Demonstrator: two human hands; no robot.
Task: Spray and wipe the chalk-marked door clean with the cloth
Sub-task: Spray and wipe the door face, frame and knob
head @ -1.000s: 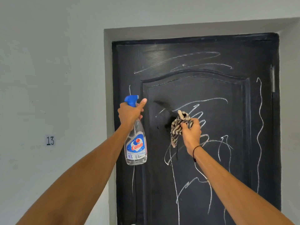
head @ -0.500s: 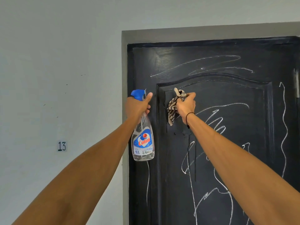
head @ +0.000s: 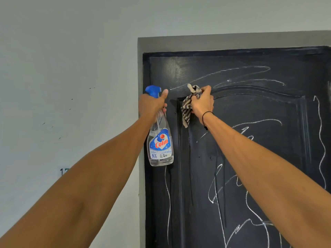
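Observation:
A black panelled door [head: 265, 111] carries white chalk scribbles across its top rail, centre panel and right side. My right hand [head: 201, 102] grips a bunched striped cloth [head: 187, 108] and presses it against the door at the upper left corner of the raised panel. A dark wet patch with drips running down lies below the cloth. My left hand [head: 152, 104] holds a clear spray bottle [head: 160, 144] with a blue trigger head by its neck, thumb up, in front of the door's left edge.
A grey door frame [head: 140, 72] borders the door on the left and top. A pale wall [head: 62, 77] with small dark specks fills the left side, with a printed number partly hidden behind my left forearm.
My right hand has carried the cloth up and to the left, from the centre scribbles to the panel's top left corner. The view has shifted left and closer. The bottle stays in my left hand.

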